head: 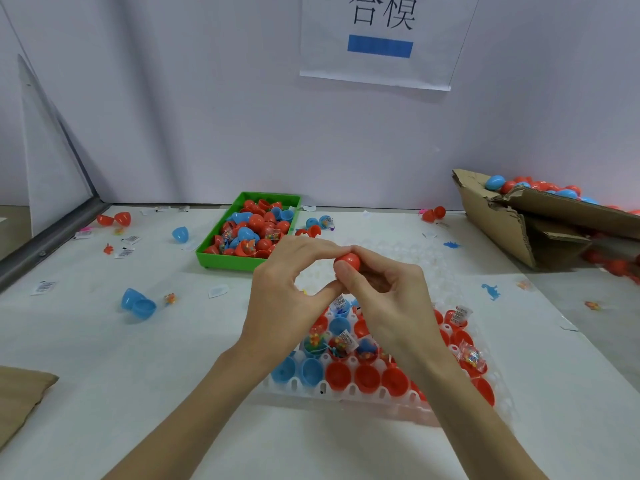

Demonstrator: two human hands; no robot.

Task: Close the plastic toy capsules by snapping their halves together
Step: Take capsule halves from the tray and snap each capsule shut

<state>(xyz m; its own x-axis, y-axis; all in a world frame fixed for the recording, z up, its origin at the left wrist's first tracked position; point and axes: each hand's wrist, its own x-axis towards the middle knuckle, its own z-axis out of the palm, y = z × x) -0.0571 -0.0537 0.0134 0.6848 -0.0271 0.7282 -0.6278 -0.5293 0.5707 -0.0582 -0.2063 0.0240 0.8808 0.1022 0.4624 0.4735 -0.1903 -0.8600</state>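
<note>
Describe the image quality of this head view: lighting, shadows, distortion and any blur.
Head view: even, soft light, only faint shadows under the hands on the table. Wide-angle distortion bows the table edges and stretches the forearms. The red capsule pinched by the left hand and right hand is fairly sharp; the cardboard box at the right edge is softer.

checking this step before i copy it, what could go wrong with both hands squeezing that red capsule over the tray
1. The red capsule is pinched only by the fingertips of the left hand and right hand; it could pop loose while being pressed.
2. It is held above the white tray of open, filled halves, so a drop might knock the toy packets out.
</note>
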